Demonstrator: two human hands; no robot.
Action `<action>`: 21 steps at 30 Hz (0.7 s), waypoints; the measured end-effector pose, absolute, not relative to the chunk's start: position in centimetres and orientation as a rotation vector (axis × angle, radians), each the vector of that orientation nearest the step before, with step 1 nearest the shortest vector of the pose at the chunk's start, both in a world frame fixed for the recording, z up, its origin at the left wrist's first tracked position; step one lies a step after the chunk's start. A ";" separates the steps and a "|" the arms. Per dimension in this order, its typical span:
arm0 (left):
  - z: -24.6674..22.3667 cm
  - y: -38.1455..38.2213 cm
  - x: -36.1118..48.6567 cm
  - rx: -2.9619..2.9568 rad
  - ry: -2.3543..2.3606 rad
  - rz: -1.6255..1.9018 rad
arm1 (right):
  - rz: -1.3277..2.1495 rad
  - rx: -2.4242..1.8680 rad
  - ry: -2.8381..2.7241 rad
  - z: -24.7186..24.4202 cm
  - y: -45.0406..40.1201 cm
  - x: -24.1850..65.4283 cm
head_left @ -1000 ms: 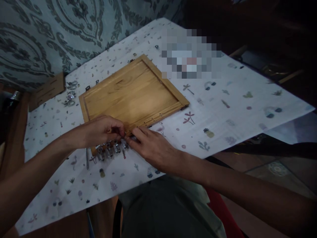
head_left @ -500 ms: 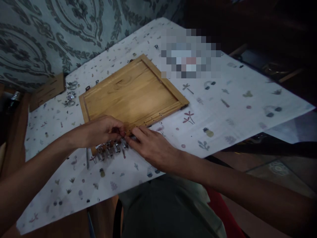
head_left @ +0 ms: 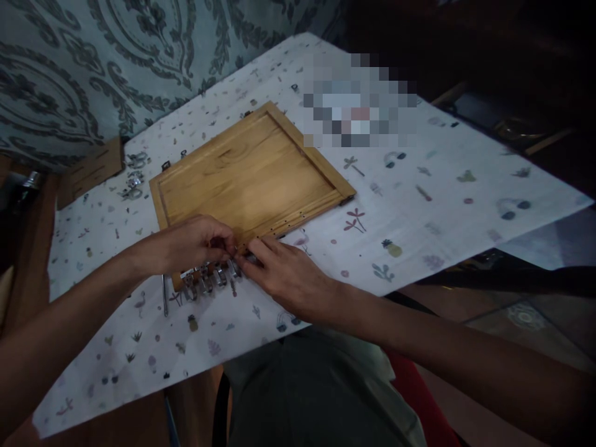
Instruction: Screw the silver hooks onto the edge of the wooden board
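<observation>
A framed wooden panel (head_left: 242,167) lies flat on the table, with a row of small dark holes along its near edge. Several shiny metal clips (head_left: 207,279) are lined up on that edge at the near left corner. My left hand (head_left: 202,242) is at this edge, thumb and forefinger pinched together over something too small to name. Close beside it, my right hand (head_left: 284,270) presses its fingers around the edge, on what looks like another metal clip partly hidden by them. A thin metal rod (head_left: 164,297) lies left of the clips.
A patterned white cloth (head_left: 419,217) covers the table. Loose metal pieces (head_left: 134,180) lie beyond the panel's left side, near a brown slotted board (head_left: 90,174). A blurred-out patch (head_left: 358,102) hides something at the far right. Patterned fabric (head_left: 139,49) rises behind the table.
Both hands stay at the same spot on the panel's near edge, with only a very slight shift of the left fingers. The view has moved a little.
</observation>
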State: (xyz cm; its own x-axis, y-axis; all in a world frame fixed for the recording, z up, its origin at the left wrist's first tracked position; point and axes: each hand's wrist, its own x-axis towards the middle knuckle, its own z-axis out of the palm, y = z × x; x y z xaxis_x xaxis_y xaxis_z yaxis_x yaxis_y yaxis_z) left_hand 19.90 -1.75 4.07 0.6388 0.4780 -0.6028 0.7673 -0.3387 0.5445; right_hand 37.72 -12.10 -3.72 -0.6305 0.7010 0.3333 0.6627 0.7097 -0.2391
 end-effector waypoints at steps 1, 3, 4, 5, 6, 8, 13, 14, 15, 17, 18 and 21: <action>4.1 -1.7 19.9 2.008 0.977 -0.426 | 0.129 -1.056 -2.518 -3.7 -12.1 37.7; 4.0 -1.7 19.8 2.012 0.983 -0.420 | 0.127 -1.062 -2.522 -3.6 -12.2 37.8; 4.0 -1.7 19.8 2.005 0.988 -0.418 | 0.126 -1.062 -2.521 -3.6 -12.2 37.8; 3.9 -1.7 19.7 1.991 0.992 -0.413 | 0.130 -1.065 -2.521 -3.6 -12.2 37.8; 3.8 -1.7 19.6 1.976 0.995 -0.409 | 0.136 -1.067 -2.522 -3.6 -12.2 37.8; 3.6 -1.7 19.4 1.953 0.998 -0.391 | 0.146 -1.072 -2.523 -3.6 -12.2 37.8; 3.8 -1.8 19.2 1.848 0.988 -0.339 | 0.125 -1.068 -2.528 -3.8 -12.2 37.7; 3.9 -1.9 19.2 1.829 0.991 -0.334 | 0.117 -1.070 -2.527 -3.8 -12.1 37.7; 4.1 -1.9 19.2 1.818 0.995 -0.333 | 0.112 -1.072 -2.527 -3.9 -12.1 37.7; 4.2 -2.0 19.2 1.815 1.004 -0.332 | 0.109 -1.069 -2.520 -3.9 -12.1 37.6; 4.1 -2.0 19.2 1.819 1.005 -0.333 | 0.112 -1.066 -2.516 -3.9 -12.1 37.6; 3.8 -2.0 19.1 1.842 1.002 -0.333 | 0.119 -1.052 -2.509 -3.9 -12.1 37.7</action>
State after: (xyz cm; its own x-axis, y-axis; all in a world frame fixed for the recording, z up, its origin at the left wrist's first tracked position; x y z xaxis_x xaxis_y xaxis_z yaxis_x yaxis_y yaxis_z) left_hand 19.11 -1.99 3.75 0.6227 0.4912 -0.6090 0.7579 -0.1851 0.6256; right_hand 37.65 -12.14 -3.85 -0.6281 0.6991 0.3418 0.6636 0.7106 -0.2338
